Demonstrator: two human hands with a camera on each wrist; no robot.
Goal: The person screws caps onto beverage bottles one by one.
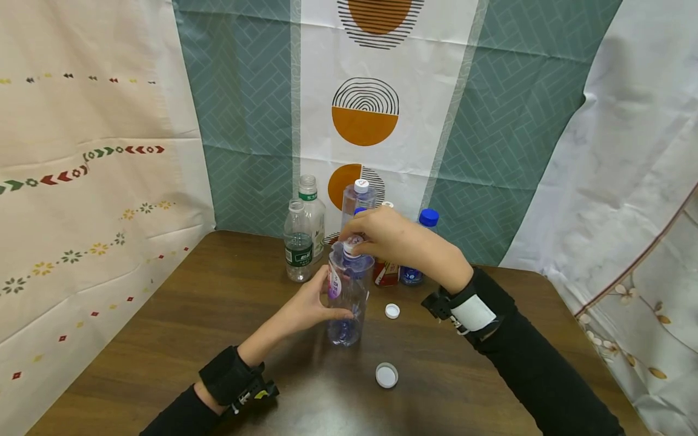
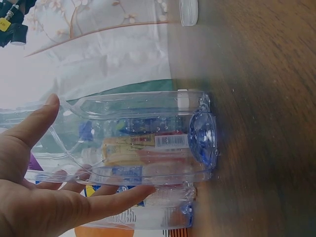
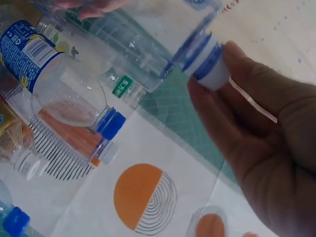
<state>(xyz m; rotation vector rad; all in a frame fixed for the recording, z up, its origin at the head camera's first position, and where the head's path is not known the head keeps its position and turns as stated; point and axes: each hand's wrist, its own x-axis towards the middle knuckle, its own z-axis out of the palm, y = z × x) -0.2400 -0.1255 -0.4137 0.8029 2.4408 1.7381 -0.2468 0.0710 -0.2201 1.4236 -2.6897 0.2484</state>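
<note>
A large clear plastic bottle [image 1: 346, 309] with a purple and white label stands upright on the table. My left hand [image 1: 313, 304] grips its body, thumb on the near side; in the left wrist view the hand [image 2: 54, 182] has its thumb and fingers on opposite sides of the bottle [image 2: 133, 111]. With thumb and fingers my right hand [image 1: 389, 236] pinches a white bottle cap [image 1: 353, 244] at the bottle's mouth. Close up in the right wrist view, the cap [image 3: 215, 74] sits at the neck, beside blue rings.
Two loose white caps, one farther [image 1: 392, 311] and one nearer [image 1: 386, 375], lie right of the bottle. Behind stand uncapped bottles [image 1: 298, 248] at left, a tall white-capped bottle [image 1: 359, 197], a red-labelled bottle [image 1: 386, 275] and a blue-capped bottle [image 1: 429, 219]. Cloth [image 1: 245, 121] hangs behind the table.
</note>
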